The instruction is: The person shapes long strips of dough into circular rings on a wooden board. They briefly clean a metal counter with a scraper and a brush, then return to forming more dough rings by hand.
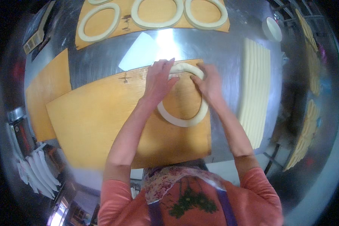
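A pale ring of dough lies on a wooden board in front of me. At the ring's far left, my left hand curls over the dough, thumb on the inner side and fingers at the outer edge. My right hand grips the far right of the ring between thumb and fingers. Between the two hands the dough looks slightly uneven, with a seam-like mark. My left palm hides part of the ring's left side.
Another board with several dough rings lies at the far side of the metal table. A white sheet lies beyond my board. Several dough strips lie side by side at right, near a white bowl. Another board is at left.
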The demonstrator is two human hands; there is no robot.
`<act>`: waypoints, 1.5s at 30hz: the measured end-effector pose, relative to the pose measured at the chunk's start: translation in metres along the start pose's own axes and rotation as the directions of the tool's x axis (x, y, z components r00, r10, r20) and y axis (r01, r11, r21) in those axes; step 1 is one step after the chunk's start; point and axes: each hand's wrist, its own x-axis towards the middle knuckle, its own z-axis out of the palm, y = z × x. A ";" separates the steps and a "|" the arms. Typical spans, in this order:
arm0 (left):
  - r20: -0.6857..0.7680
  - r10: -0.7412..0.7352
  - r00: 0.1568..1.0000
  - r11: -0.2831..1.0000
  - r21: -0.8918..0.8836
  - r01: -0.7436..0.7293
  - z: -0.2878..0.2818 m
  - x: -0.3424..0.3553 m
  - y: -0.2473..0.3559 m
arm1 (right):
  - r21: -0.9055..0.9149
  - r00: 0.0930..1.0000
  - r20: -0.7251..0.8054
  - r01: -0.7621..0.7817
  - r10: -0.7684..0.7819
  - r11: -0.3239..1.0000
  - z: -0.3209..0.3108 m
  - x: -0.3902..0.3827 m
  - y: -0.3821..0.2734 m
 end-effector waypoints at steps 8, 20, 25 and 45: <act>0.218 0.114 0.969 0.990 0.052 -0.128 0.016 0.017 -0.012 | 0.026 0.994 0.007 0.107 -0.107 0.994 0.006 0.001 0.008; 0.158 -0.316 0.936 0.949 0.067 0.309 -0.024 -0.011 0.010 | -0.026 0.998 -0.010 -0.063 0.062 0.998 -0.018 -0.036 -0.005; 0.003 -0.095 0.995 0.989 0.114 0.094 -0.008 -0.003 -0.002 | -0.033 0.980 -0.197 -0.035 0.028 0.999 -0.003 -0.020 -0.006; 0.061 -0.340 0.939 0.938 0.095 0.333 -0.012 -0.029 0.010 | 0.014 0.998 -0.048 0.027 -0.026 1.000 0.006 -0.002 0.011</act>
